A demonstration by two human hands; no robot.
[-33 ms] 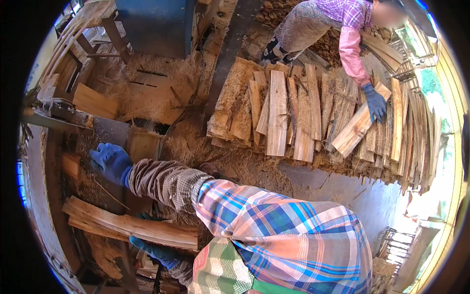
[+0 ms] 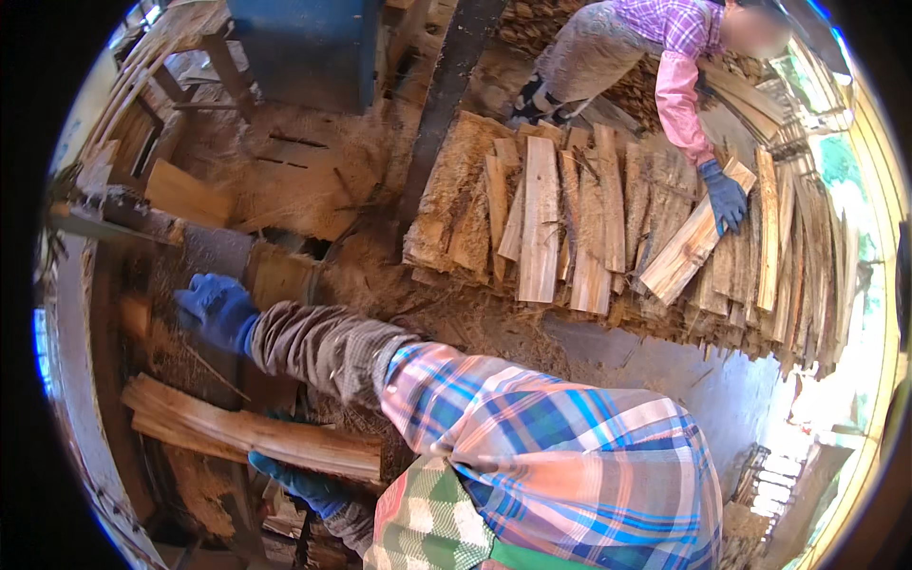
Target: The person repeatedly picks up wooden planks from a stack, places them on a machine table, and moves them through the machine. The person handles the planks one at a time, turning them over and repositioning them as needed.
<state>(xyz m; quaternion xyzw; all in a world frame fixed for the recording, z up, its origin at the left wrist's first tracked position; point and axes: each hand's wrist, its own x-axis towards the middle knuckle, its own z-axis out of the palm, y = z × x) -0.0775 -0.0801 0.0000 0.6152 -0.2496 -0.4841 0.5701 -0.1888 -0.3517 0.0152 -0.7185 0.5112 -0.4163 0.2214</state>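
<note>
My right hand (image 2: pixel 218 313), in a blue glove, reaches left over a dark, dusty work surface (image 2: pixel 204 249). Its fingers are bent but apart, and I see nothing in them. A short wood piece (image 2: pixel 135 314) lies just beyond its fingertips. Lower down, my left hand (image 2: pixel 302 485), in a teal-blue glove, grips a long, slightly curved wooden slab (image 2: pixel 285 443) from the near side. A bit of glove shows past the slab's far edge; the rest of those fingers is hidden. A second slab (image 2: pixel 180 435) lies against the first one's underside.
Across from me, a co-worker's gloved hand (image 2: pixel 727 195) holds a board (image 2: pixel 692 249) over a broad stack of rough slabs (image 2: pixel 589 218). A blue cabinet (image 2: pixel 299 52) and a wooden bench (image 2: pixel 223 71) stand at the far left. Sawdust (image 2: pixel 294 195) covers the floor.
</note>
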